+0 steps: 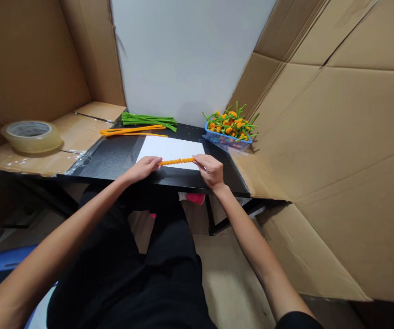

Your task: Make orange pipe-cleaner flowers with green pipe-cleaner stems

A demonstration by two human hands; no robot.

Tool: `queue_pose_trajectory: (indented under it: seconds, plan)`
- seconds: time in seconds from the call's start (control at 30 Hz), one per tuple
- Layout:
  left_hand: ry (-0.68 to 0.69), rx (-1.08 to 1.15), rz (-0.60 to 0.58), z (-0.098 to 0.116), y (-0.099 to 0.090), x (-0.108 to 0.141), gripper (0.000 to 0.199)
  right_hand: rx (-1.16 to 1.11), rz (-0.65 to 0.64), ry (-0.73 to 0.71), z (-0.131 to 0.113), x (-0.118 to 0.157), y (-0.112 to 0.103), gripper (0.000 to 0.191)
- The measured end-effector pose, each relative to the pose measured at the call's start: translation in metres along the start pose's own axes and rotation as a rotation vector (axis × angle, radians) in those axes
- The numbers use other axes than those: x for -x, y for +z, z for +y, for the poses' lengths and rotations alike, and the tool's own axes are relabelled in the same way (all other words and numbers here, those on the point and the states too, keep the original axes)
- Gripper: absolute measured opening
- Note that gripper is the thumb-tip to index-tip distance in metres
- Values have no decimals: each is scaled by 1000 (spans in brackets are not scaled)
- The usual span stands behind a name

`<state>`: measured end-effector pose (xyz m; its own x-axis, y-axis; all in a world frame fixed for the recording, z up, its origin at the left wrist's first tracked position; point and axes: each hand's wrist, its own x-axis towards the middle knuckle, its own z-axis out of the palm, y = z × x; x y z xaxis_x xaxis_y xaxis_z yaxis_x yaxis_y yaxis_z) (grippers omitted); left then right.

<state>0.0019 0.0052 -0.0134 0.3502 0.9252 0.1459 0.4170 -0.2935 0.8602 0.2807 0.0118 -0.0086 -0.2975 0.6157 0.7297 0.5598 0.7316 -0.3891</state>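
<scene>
An orange pipe cleaner (176,161) lies level across the lower edge of a white sheet of paper (169,152), on a black tabletop (114,157). My left hand (144,168) pinches its left end, and my right hand (210,170) pinches its right end. Beyond the paper lie a bundle of green pipe cleaners (149,120) and several loose orange ones (132,130). Neither hand touches these.
A blue plastic basket (227,139) heaped with orange-and-green pipe-cleaner flowers stands at the back right of the table. A roll of clear packing tape (31,136) lies on a cardboard ledge (83,128) to the left. Cardboard sheets (330,137) wall the right side.
</scene>
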Motion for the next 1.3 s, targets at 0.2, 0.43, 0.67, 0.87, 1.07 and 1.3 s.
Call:
queue_pose_trajectory:
  seconds: [0.2,0.43,0.67,0.87,1.07,1.3]
  plan:
    - [10,15,-2,-1,-2,2,44,-14,-104,-91,-3,-9,-6,19]
    - [44,-10,-29,-6,-1,0,47,36,-174,-114,-9,-8,5,23]
    - [62,-58,-38,-2,-3,2,47,25,-153,-133,-10,-6,12,24]
    - [64,-60,-52,-5,-4,-1,47,95,-193,-224,-15,-11,22,25]
    - [89,-120,-72,0,-2,1,49,189,-183,-275,-11,-12,27,26]
    - [149,-503,9,4,14,9,36,343,-218,-267,-3,-3,30,24]
